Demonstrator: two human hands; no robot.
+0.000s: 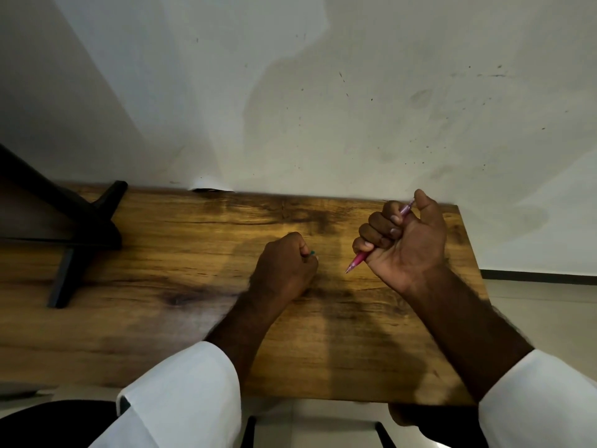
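The right hand (pixel 405 236) is raised palm-up above the wooden bench (pixel 161 286), fist wrapped round a translucent pink pen (pixel 357 260) with its tip pointing down-left, while the left hand (pixel 286 265) rests knuckles-up on the bench, fingers curled over a small teal-tipped item (pixel 312 252).

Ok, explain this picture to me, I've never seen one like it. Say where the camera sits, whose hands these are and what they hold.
One camera sits on a person's head and looks down, so these are that person's own bare hands; no machine here. The right hand grips a pink pen in its fist. The left hand, over the wooden table, is curled round a small green thing; only its tip shows. A black stand is at the table's left, by a white wall.
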